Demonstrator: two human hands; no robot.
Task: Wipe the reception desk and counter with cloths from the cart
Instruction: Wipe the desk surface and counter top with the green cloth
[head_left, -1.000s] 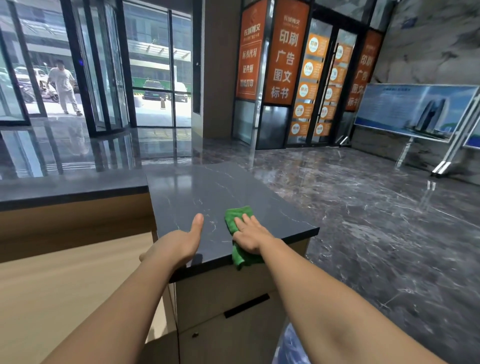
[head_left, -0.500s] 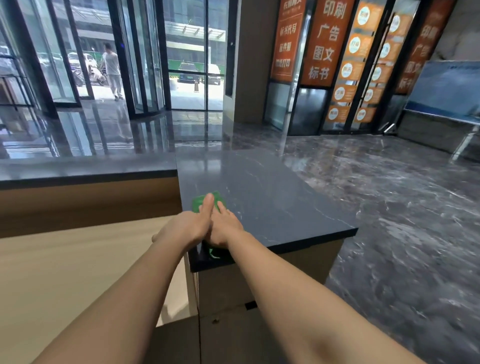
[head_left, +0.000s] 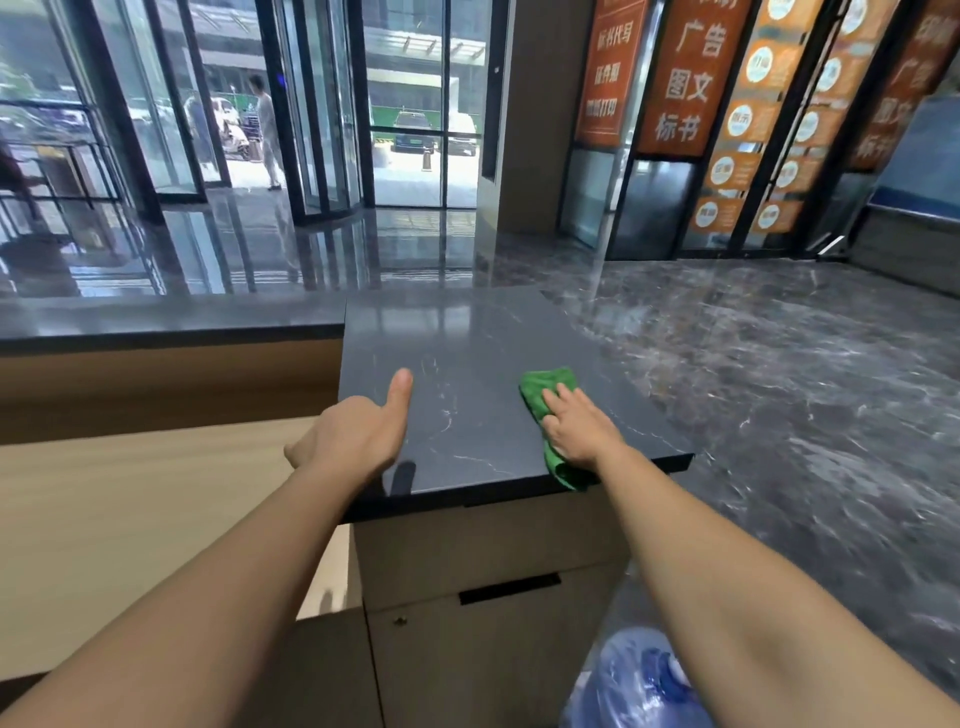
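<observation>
A green cloth (head_left: 544, 391) lies on the dark marble counter top (head_left: 467, 343), near its right front corner, with one end hanging over the front edge. My right hand (head_left: 579, 426) presses flat on the cloth, fingers spread over it. My left hand (head_left: 358, 436) grips the counter's left front corner, thumb stretched out on the top and fingers hidden below the edge. The lower wooden desk surface (head_left: 130, 499) lies to the left, below the counter.
A longer dark counter (head_left: 166, 325) runs off to the left. A cabinet with a black slot handle (head_left: 509, 587) sits under the counter. A blue water bottle (head_left: 634, 680) stands on the floor at bottom right. Beyond is polished marble floor and glass doors; a person stands outside.
My right hand has slid the green cloth to the right, away from my left hand, toward the counter's right front corner. My left hand stays on the left corner.
</observation>
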